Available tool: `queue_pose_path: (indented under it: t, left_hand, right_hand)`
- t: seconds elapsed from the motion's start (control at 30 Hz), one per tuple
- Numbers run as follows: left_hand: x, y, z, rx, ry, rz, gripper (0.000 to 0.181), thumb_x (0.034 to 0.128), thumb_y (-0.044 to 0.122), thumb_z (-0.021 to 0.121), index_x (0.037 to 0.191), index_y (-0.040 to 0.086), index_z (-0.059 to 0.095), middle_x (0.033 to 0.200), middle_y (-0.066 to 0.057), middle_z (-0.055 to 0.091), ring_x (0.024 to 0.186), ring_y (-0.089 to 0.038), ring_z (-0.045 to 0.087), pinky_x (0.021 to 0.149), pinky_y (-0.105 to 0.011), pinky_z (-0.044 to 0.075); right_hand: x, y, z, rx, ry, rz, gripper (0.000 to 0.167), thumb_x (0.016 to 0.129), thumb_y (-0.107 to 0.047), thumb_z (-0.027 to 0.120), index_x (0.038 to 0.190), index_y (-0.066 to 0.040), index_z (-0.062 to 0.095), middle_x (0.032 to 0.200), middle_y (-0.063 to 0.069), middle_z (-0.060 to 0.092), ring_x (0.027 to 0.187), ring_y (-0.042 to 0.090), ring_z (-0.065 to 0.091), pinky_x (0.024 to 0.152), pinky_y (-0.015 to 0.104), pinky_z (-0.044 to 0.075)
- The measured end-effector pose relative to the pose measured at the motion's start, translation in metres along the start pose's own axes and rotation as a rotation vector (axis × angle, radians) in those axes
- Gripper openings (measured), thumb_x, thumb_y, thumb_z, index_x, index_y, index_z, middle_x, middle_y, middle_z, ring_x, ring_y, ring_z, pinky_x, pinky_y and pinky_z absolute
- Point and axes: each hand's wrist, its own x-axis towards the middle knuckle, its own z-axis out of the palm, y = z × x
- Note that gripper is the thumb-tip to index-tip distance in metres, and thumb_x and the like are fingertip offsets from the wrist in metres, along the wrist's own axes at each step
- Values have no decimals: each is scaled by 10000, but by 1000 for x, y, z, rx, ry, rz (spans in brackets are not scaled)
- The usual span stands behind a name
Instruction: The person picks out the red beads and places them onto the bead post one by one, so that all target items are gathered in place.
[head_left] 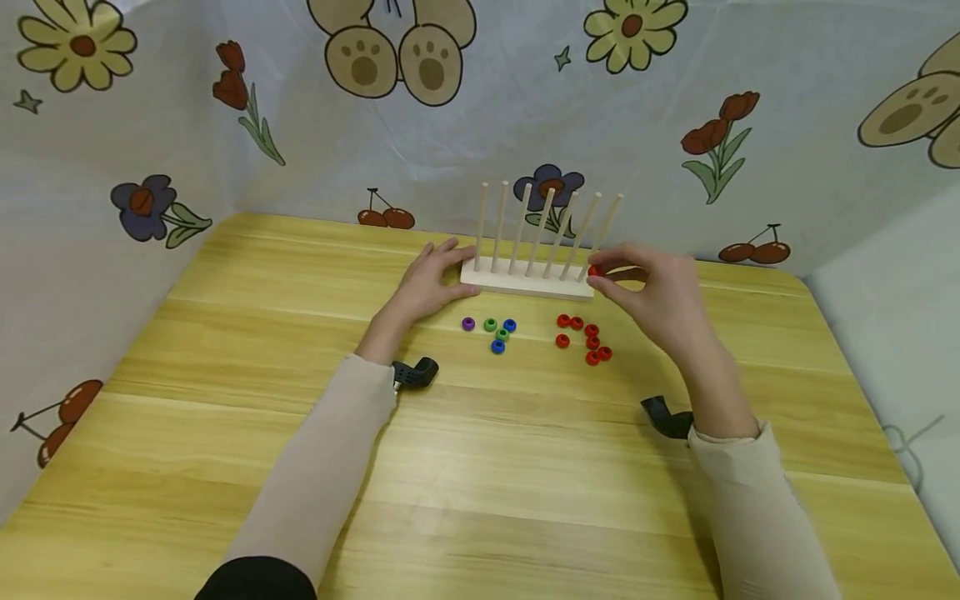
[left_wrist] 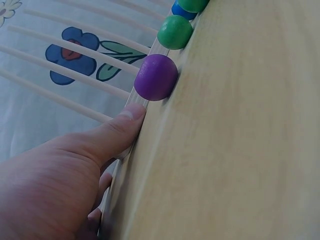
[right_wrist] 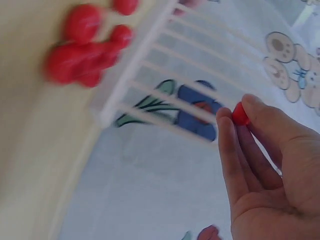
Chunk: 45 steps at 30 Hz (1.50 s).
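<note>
A pale wooden peg rack with several upright pegs stands near the back edge of the table. My left hand holds its left end, thumb along the front side and fingers towards the back. In the left wrist view the thumb presses against the base, close to a purple bead. Between thumb and fingertips my right hand pinches a red bead. That hand is by the rack's right end, and in the right wrist view the bead is near the pegs' upper ends. No bead shows on any peg.
Several loose red beads lie in front of the rack's right part. Left of them are a purple bead, green beads and blue beads. A patterned cloth hangs behind the table.
</note>
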Motion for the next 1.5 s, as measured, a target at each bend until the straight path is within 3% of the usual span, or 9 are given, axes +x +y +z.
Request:
queue_pose_path:
  t: [0.17, 0.37, 0.53, 0.7, 0.87, 1.07, 1.5]
  left_hand:
    - [-1, -1, 0, 5, 5, 12, 717, 959, 419, 778, 1588, 220, 497, 1742, -114, 271, 1634, -424, 98, 1341, -587, 73]
    - [0, -4, 0, 9, -6, 2, 724, 961, 434, 772, 1595, 230, 486, 1749, -99, 255, 1642, -396, 77, 1350, -550, 46]
    - [1, -4, 1, 5, -4, 17, 720, 964, 439, 768, 1594, 231, 487, 1747, -94, 264, 1645, -378, 82, 1353, -533, 38]
    - [1, -2, 1, 1, 4, 30, 713, 962, 421, 774, 1586, 216, 499, 1736, -98, 295, 1641, -381, 108, 1353, -535, 52]
    - [1, -3, 2, 6, 2, 32, 715, 960, 427, 775, 1586, 219, 500, 1732, -96, 305, 1639, -380, 121, 1351, -545, 68]
    - [3, -4, 1, 31, 11, 47, 719, 956, 429, 779, 1583, 208, 505, 1712, -79, 356, 1641, -281, 174, 1361, -479, 43]
    - [3, -5, 1, 29, 4, 42, 715, 958, 430, 776, 1583, 213, 505, 1725, -89, 326, 1643, -286, 162, 1360, -487, 47]
  right_hand:
    - [20, -24, 7, 76, 95, -15, 212, 952, -194, 802, 1150, -119, 797, 1073, 34, 808, 983, 194, 781, 937, 286, 623]
    - [49, -51, 23, 161, 194, -117, 202, 948, -156, 803, 1130, -68, 798, 1064, 48, 806, 967, 177, 780, 964, 272, 616]
    - [74, -69, 40, 215, 301, -188, 198, 940, -145, 809, 1117, -58, 811, 1066, 64, 812, 952, 188, 783, 913, 223, 611]
    - [94, -79, 58, 198, 362, -201, 192, 958, -182, 793, 1122, -87, 823, 1069, 44, 817, 950, 164, 778, 792, 202, 557]
    - [107, -80, 75, 115, 340, -243, 187, 972, -172, 778, 1133, -86, 819, 1089, 67, 814, 997, 199, 770, 886, 375, 611]
    - [111, -81, 83, 17, 260, -215, 204, 988, -186, 762, 1163, -92, 809, 1123, 74, 807, 1083, 242, 736, 1043, 407, 519]
    - [108, -79, 82, -3, 240, -224, 262, 984, -193, 771, 1218, -76, 787, 1174, 106, 790, 1116, 283, 716, 1029, 445, 518]
